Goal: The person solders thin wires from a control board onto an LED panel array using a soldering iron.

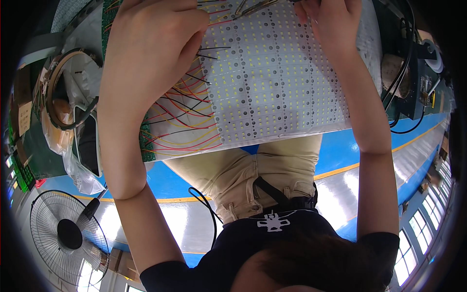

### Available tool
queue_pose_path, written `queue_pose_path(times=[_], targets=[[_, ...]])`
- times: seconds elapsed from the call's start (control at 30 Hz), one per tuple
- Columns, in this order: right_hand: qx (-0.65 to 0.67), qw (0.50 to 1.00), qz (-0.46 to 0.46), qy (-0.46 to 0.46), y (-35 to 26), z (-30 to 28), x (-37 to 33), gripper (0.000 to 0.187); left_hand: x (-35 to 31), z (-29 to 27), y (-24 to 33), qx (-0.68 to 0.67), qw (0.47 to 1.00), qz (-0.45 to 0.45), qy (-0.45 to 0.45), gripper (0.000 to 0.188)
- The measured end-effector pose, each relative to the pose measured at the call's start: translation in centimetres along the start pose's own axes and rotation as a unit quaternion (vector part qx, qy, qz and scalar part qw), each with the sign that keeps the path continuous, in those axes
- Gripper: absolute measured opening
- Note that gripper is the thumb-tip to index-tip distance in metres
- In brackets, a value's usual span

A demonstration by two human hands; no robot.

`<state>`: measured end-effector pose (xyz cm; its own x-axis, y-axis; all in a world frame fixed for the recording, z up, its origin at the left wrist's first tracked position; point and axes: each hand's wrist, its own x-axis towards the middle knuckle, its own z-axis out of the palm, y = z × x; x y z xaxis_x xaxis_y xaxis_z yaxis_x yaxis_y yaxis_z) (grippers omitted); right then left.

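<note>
Near edge of the LED panel point(272, 85) runs across at six o'clock, above the lap; the panel itself sits toward twelve. Forearms well apart, the panel's dotted face between them. Its nine o'clock edge is fringed with wires point(187, 92) leading to a green circuit board point(147, 141).

Left hand point(155, 44), eleven o'clock: fingers curled inward, tips hidden; cannot tell what it holds. Right hand point(338, 22), one o'clock: fingers partly bent, tips cut by the upper frame; grip cannot be told. A slim metal tool point(258, 8) lies between them at twelve.

Count: two hands, one panel, one fan point(69, 233) at eight o'clock; wires too tangled to number.
</note>
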<state>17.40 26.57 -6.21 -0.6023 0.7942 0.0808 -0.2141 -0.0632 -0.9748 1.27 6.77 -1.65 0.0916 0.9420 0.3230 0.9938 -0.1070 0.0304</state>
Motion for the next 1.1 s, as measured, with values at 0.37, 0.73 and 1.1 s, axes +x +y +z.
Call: queue_pose_path(times=[0.37, 0.73, 1.1], targets=[[0.085, 0.995, 0.024, 0.041, 0.4, -0.2, 0.4, 0.023, 0.3, -0.5, -0.3, 0.028, 0.999, -0.034, 0.02, 0.012], [0.127, 0.991, -0.013, 0.029, 0.7, -1.0, 1.6, 0.02, -3.2, -2.3, -5.6, -0.086, 0.905, -0.408, -0.089, 0.044], [0.147, 0.988, 0.022, 0.052, 0.7, -0.3, 2.2, 0.02, -1.3, -3.4, -6.6, -0.054, 0.953, -0.298, 0.027, 0.029]])
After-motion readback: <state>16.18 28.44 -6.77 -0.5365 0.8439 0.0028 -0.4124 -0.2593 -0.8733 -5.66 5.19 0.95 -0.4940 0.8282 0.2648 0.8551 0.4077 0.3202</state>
